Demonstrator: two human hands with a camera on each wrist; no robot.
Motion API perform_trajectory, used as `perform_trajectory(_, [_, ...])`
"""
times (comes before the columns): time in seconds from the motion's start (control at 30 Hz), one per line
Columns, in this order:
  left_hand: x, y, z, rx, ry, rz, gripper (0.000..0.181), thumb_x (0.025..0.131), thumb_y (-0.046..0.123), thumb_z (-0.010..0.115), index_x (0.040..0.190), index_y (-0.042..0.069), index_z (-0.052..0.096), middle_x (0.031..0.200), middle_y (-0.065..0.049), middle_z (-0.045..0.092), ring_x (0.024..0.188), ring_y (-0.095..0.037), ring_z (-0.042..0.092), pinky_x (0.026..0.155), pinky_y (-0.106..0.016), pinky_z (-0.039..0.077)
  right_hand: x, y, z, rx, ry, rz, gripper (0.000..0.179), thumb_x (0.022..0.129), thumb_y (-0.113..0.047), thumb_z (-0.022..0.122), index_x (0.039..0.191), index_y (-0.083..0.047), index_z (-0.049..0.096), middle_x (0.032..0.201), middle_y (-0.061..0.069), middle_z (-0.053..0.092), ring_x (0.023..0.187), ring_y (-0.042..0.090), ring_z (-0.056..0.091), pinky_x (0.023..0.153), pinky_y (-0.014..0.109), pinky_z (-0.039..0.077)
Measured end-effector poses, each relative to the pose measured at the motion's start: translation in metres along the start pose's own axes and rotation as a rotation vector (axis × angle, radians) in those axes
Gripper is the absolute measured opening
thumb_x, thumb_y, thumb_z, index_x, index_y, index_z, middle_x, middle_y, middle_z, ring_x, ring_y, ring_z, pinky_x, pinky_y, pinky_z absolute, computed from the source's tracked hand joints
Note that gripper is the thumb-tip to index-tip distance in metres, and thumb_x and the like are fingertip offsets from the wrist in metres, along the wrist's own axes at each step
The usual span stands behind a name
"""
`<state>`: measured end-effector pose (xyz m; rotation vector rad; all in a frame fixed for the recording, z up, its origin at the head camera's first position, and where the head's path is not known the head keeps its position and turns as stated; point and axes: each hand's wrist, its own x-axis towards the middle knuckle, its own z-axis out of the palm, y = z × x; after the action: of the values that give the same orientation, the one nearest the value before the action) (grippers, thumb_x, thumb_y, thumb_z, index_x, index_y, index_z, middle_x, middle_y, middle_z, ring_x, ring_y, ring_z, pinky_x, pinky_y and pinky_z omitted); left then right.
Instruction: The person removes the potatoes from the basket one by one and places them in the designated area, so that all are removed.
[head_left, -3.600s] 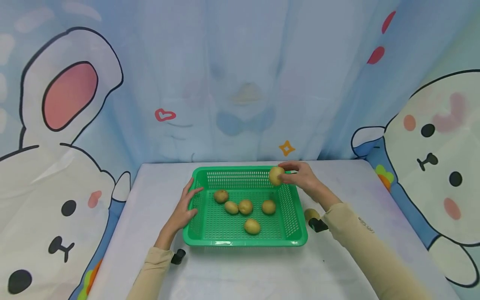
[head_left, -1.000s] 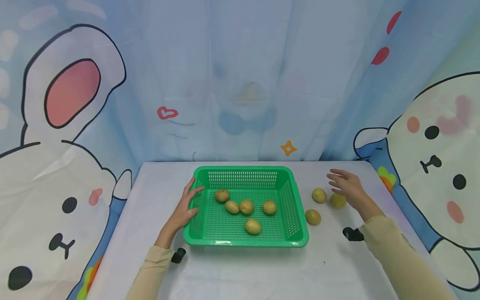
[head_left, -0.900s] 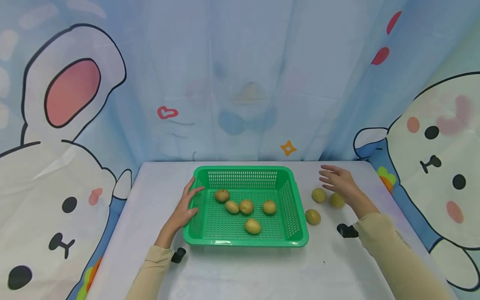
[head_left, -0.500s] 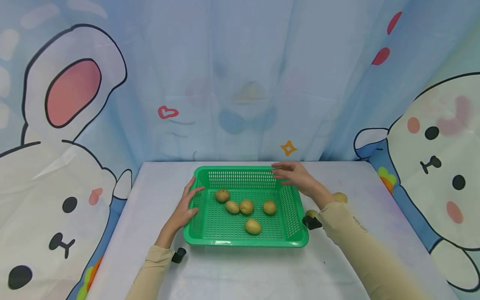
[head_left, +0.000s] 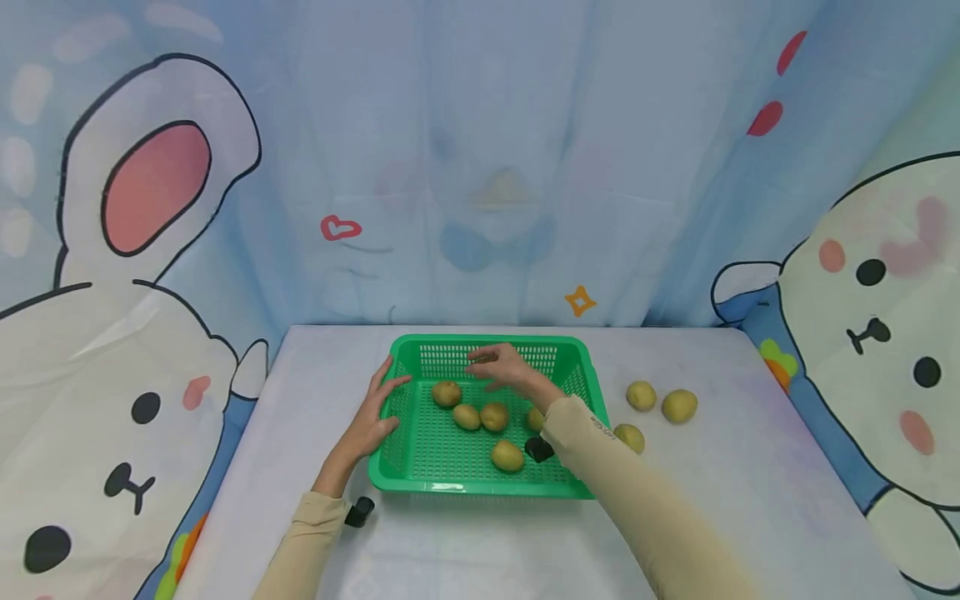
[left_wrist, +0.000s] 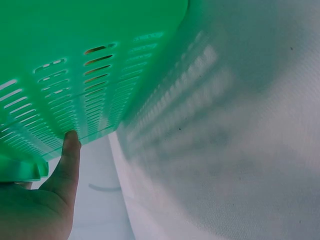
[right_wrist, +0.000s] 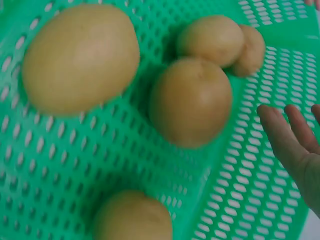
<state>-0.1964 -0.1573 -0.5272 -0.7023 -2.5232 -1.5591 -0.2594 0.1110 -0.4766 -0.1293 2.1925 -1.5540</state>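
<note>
A green plastic basket (head_left: 480, 487) with slotted walls holds several potatoes (head_left: 507, 456). At its left rim my left hand (head_left: 369, 423) grips the basket, some fingers reaching over the edge. In the left wrist view, a finger (left_wrist: 67, 170) lies straight against the outer wall. My right hand (head_left: 501, 367) hovers over the back half of the basket, fingers slightly bent and apart, holding nothing. The right wrist view shows its fingers (right_wrist: 282, 137) clear of the potatoes (right_wrist: 192, 102) below. The right sleeve partly covers the rightmost potato (head_left: 535, 419) in the basket.
Three more potatoes (head_left: 679, 406) lie on the white tablecloth (head_left: 757, 467) just right of the basket, the nearest partly behind the right sleeve. A blue curtain (head_left: 487, 125) with cartoon figures hangs behind and beside the table.
The right hand earlier held a potato over the basket's back right corner, then was empty over the potatoes on the table. It has since swung left over the basket. The left hand stayed put.
</note>
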Motion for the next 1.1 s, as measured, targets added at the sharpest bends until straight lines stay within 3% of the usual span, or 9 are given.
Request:
perform_trajectory(0.23, [0.000,-0.014,-0.004,-0.012,-0.034,-0.001,0.073,0.069,-0.009,0.049,0.141,-0.002,0.049,0.164,-0.019,0.005,0.148,-0.043,0.005,0.105,-0.069,0.024,0.011,0.007,0.024,-0.059,-0.039,0.057,0.048,0.093,-0.012,0.065,0.136,0.005,0.054,0.133,0.025,0.056,0.119,0.045,0.055,0.088,0.050,0.053])
perform_trajectory(0.53, [0.000,-0.013,-0.004,-0.009,-0.020,-0.019,0.073,0.068,-0.010,0.048,0.141,-0.003,0.049,0.163,-0.020,0.005,0.149,-0.042,0.005,0.106,-0.070,0.021,0.020,0.013,0.040,-0.066,-0.024,0.055,0.048,0.091,-0.010,0.066,0.134,0.007,0.054,0.129,0.023,0.058,0.113,0.037,0.061,0.083,0.044,0.055])
perform_trajectory(0.8, [0.001,-0.016,0.004,-0.005,-0.032,0.002,0.073,0.067,-0.006,0.051,0.140,0.000,0.051,0.163,-0.019,0.007,0.148,-0.042,0.006,0.106,-0.070,0.020,0.025,0.027,0.053,-0.123,0.132,0.021,0.039,0.090,-0.008,0.066,0.125,0.008,0.062,0.126,0.026,0.060,0.112,0.039,0.060,0.087,0.043,0.052])
perform_trajectory(1.1, [0.002,-0.014,-0.003,0.025,-0.026,0.006,0.072,0.068,-0.008,0.049,0.140,-0.002,0.050,0.163,-0.021,0.006,0.148,-0.044,0.007,0.105,-0.070,0.022,0.034,0.024,0.064,-0.117,0.197,0.013,0.033,0.089,-0.008,0.068,0.118,0.009,0.066,0.121,0.025,0.063,0.109,0.038,0.061,0.085,0.041,0.053])
